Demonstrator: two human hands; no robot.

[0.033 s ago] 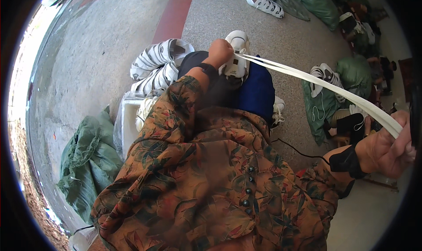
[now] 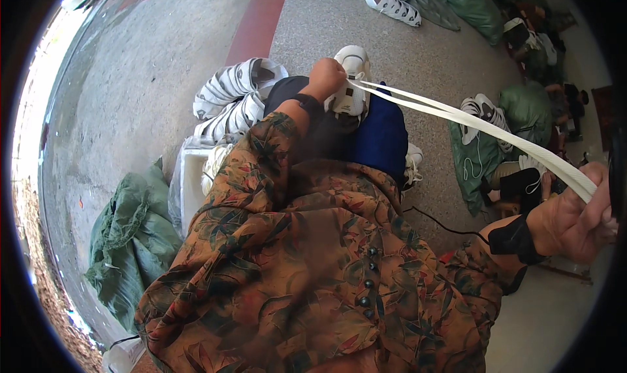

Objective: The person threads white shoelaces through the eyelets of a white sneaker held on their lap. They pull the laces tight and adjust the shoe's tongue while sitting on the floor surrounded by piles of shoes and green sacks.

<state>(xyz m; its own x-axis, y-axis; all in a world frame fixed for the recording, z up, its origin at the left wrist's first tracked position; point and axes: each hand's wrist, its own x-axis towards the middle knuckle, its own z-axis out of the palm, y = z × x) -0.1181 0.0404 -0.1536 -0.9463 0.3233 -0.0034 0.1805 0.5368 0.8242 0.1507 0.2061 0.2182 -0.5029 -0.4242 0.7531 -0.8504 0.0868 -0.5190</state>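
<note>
Right hand (image 2: 580, 219) gripping long flat white fabric laces (image 2: 526, 145), three o'clock, left hand (image 2: 328, 76) clenching at white round-toed sneaker (image 2: 353, 98), twelve o'clock

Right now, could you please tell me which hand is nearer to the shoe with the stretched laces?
The left hand: it is right at the left side of the shoe. The right hand is well off to the right, gripping the laces.
</note>
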